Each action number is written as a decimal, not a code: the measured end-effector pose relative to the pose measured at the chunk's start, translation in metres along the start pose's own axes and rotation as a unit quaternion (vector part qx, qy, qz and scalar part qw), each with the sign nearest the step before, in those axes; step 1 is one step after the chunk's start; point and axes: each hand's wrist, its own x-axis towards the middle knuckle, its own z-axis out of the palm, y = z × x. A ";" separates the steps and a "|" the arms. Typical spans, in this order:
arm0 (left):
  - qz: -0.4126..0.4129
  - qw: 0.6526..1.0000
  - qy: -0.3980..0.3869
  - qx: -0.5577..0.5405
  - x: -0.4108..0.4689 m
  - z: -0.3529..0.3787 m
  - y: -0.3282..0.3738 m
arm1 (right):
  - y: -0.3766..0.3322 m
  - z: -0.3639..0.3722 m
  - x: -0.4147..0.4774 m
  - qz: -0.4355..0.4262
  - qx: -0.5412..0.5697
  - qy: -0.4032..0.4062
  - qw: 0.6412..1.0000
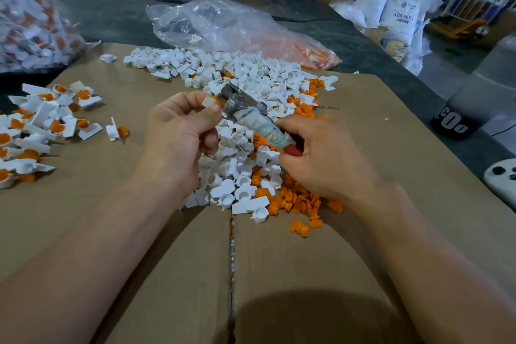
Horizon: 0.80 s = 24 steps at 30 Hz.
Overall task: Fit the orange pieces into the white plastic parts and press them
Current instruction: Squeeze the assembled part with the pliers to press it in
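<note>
- Two hands over the flattened cardboard (167, 260) on the worktop: left hand (178, 131), grip closed, pinches one white plastic part (208, 101); right hand (321, 159) grips a cloth-wrapped hammer (251, 114).
- Orange pieces (298, 201) and white parts, too many to count, lie heaped beneath.
- Assembled parts (42, 126) lie left.
- Sack (402, 14) reads "ABS RESIN"; warehouse room.
</note>
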 end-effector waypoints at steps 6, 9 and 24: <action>0.091 0.991 0.019 0.092 0.002 -0.003 0.003 | 0.009 0.002 0.004 0.018 -0.012 0.037 0.999; 0.166 0.963 0.043 0.208 0.007 -0.014 0.007 | 0.019 0.002 0.005 0.056 -0.018 0.064 0.996; -0.020 0.785 0.167 0.596 0.043 -0.065 0.017 | 0.048 -0.001 0.010 0.163 -0.055 0.038 0.984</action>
